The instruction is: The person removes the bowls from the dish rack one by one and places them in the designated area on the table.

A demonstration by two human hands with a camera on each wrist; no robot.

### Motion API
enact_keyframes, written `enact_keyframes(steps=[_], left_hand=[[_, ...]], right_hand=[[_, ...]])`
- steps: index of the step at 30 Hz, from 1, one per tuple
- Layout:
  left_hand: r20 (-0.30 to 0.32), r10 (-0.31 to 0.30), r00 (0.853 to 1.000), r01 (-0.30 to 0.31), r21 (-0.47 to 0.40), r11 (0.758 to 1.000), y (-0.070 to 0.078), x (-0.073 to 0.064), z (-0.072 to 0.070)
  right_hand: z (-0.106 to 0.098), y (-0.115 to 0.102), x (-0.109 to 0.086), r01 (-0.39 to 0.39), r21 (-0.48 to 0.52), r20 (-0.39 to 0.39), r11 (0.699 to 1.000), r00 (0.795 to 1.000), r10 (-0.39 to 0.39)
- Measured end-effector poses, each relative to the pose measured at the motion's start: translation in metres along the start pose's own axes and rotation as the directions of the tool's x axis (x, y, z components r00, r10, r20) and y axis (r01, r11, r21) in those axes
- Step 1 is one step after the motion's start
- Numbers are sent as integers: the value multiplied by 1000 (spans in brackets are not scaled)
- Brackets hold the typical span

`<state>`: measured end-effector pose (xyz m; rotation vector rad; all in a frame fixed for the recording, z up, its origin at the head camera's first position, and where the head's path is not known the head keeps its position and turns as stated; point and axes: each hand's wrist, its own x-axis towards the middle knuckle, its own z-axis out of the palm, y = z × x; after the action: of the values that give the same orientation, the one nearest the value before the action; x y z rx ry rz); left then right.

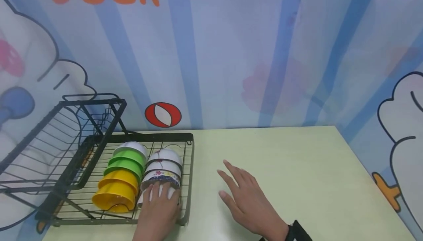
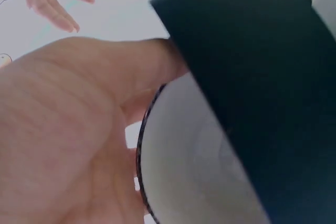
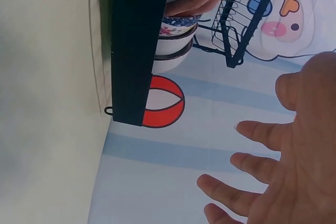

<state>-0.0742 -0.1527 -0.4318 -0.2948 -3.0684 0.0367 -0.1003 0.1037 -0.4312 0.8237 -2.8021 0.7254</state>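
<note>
My left hand [image 1: 160, 208] is at the front of the right-hand row of bowls, its fingers over the nearest white bowl [image 2: 184, 156]. In the left wrist view, the thumb and fingers grip this bowl near its dark rim, and a dark rack bar hides part of it. Right behind it stands a white bowl with a flower and blue band [image 1: 162, 176], then more white bowls [image 1: 164, 165]. My right hand [image 1: 248, 202] hovers over the table right of the rack, fingers spread and holding nothing.
The dark wire dish rack [image 1: 191, 171] stands at the table's left, with a raised wire tier [image 1: 43, 142] on its left side. Beside the white row are yellow bowls [image 1: 114, 196] and green bowls [image 1: 127, 156]. A printed cloth backdrop [image 1: 224, 50] rises behind the table [image 1: 297, 167].
</note>
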Motion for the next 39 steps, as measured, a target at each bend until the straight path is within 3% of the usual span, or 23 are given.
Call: enact_keyframes(steps=[5,9,21,30,32,35,39], left_hand=[[63,-8,998,9,-12,1000,-8,2,-4],[67,-4,998,4,1,1000,-12,1,-4],[-44,69,997,-65,95,993,-20,-2,0],[-157,71,985,-56,97,994,-25,-5,15],[-178,71,981,-52,106,993,-27,-6,17],[-159,63,985,-41,136,990,-27,-8,17],[-172,89,981,-56,188,981,-26,-15,19]], right_hand=[[1,-2,5,6,11,-6,1000,1000,-6],[5,-4,7,24,11,-22,1000,999,-24],[4,-8,16,26,49,-3,998,1000,-26],[3,-1,16,24,72,-10,997,1000,-23],[5,3,17,8,91,4,996,1000,-8],[8,12,19,-26,138,35,990,999,22],[15,26,19,-101,253,59,962,994,89]])
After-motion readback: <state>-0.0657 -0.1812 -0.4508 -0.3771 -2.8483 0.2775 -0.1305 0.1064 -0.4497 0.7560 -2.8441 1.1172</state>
